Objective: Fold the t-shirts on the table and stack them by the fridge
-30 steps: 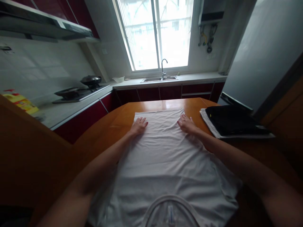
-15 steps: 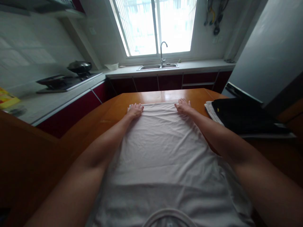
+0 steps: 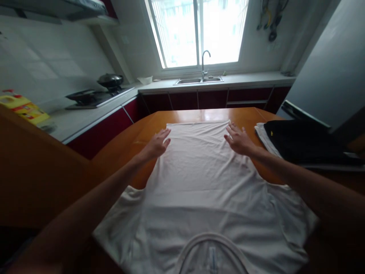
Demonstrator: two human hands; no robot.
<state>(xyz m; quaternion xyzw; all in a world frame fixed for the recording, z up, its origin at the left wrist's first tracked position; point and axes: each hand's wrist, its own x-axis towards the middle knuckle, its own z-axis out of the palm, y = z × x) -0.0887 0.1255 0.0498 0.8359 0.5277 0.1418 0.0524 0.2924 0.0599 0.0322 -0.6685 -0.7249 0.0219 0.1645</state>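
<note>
A white T-shirt [image 3: 199,175] lies spread on the wooden table, its hem at the far side and its neckline, with a label inside, nearest me. Light wrinkles cross the cloth, mostly on the right. My left hand [image 3: 156,144] is at the shirt's left edge near the hem, fingers stretched out and holding nothing. Over the right edge near the hem is my right hand [image 3: 238,139], fingers spread, also without anything in it. Whether either palm touches the cloth I cannot tell.
The orange-brown wooden table [image 3: 137,142] carries a stack of folded dark clothes [image 3: 302,140] at the right. Beyond it are a counter with a sink [image 3: 188,81], a stove with a wok [image 3: 110,80], and a yellow bottle [image 3: 23,108] at the left. A fridge [image 3: 327,68] stands right.
Both hands have let go of the hem corners and drawn back toward me, moving outward to the shirt's side edges. The view has tilted, showing more of the sleeves and neckline.
</note>
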